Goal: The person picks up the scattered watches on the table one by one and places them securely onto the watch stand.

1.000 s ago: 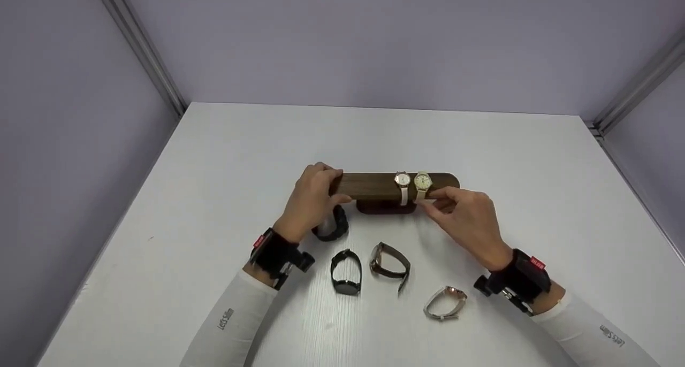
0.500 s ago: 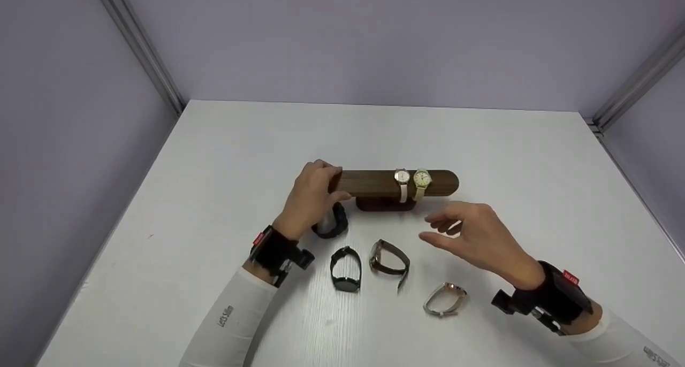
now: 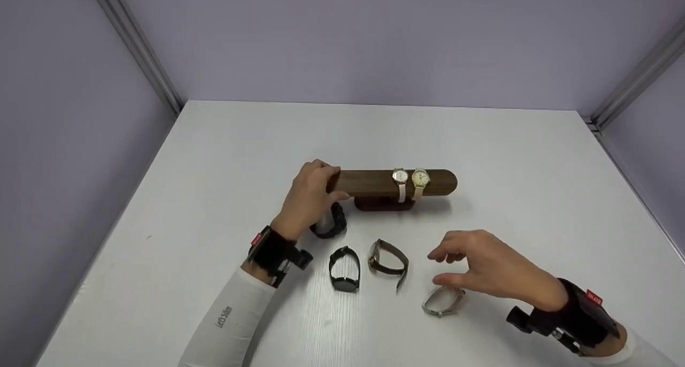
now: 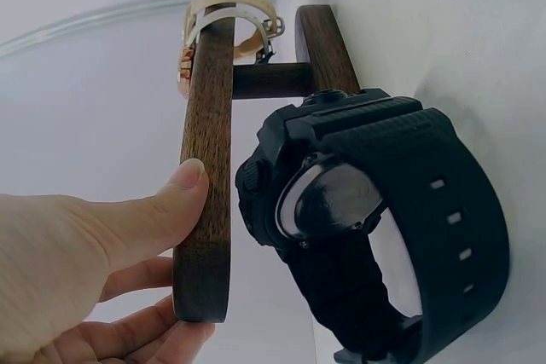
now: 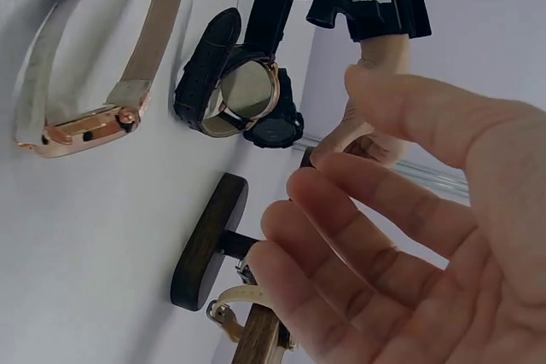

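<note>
The wooden watch stand [image 3: 393,183] serves as the landmark: 2 watches are already hung on its bar, a white-strapped watch [image 3: 400,181] and, just to its right, a cream-strapped watch [image 3: 420,181]. The bar's left end is gripped by the left hand [image 3: 310,198], thumb pressed on the front face and fingers curled round the end, so the stand appears to be steadied.

In front of the stand and to the right, the right hand [image 3: 484,268] hovers just above the rose-gold watch [image 3: 443,300], fingers loosely spread and holding nothing. The step in hand is judged to be the pick-up of that watch; a pinch on its pale strap is called for next.

Near the stand's left end lies a chunky black watch [image 3: 330,223]; in front of the stand lie a slim black watch [image 3: 344,269] and a brown-strapped watch [image 3: 388,261].

"Let's Slim" can be read on the left sleeve [image 3: 225,316].
</note>
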